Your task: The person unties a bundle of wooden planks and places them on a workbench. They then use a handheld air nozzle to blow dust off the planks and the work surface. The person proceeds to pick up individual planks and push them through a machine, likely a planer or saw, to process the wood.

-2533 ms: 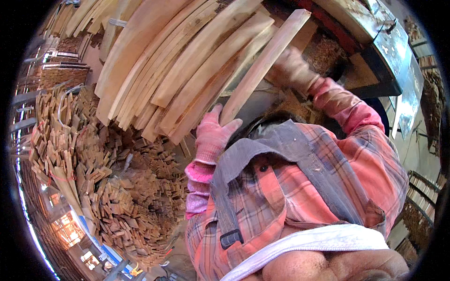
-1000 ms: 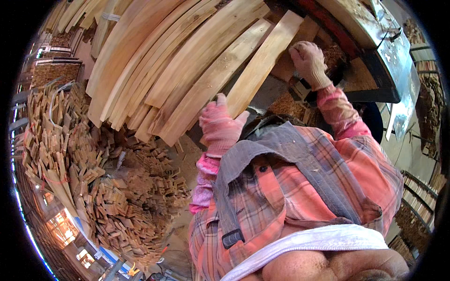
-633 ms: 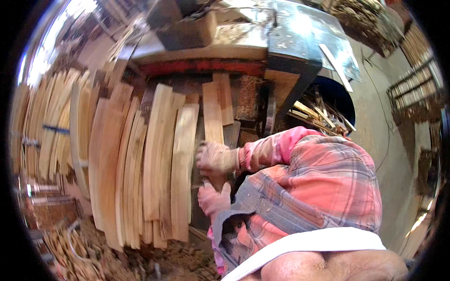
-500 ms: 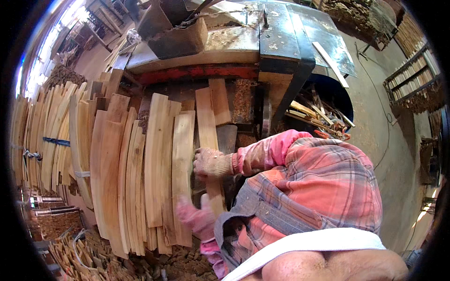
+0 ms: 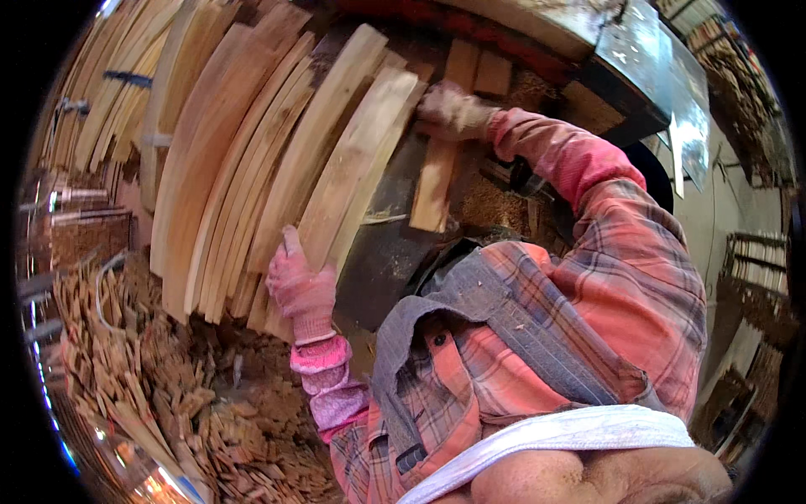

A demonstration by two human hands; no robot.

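Both my hands wear pinkish work gloves dusted with sawdust. Between them lies a pale wooden board [image 5: 357,164], the rightmost of a row set side by side. My left hand [image 5: 304,290] is closed on its near end, thumb pointing up along the wood. At the far end, my right hand [image 5: 452,111] has its fingers curled against the board's right edge; the fingertips are partly hidden and slightly blurred. A narrower plank [image 5: 435,181] runs beneath my right hand on the dark surface [image 5: 382,252].
More long boards [image 5: 231,160] stand in line to the left, with tied bundles [image 5: 117,80] beyond. A heap of wood offcuts [image 5: 168,395] covers the lower left. A metal-topped machine [image 5: 621,71] stands at the far right, sawdust [image 5: 504,206] below it.
The view has swung down and left. My left hand has gone from hovering, blurred, beside the board to its near end. My right hand has slid to the board's far end.
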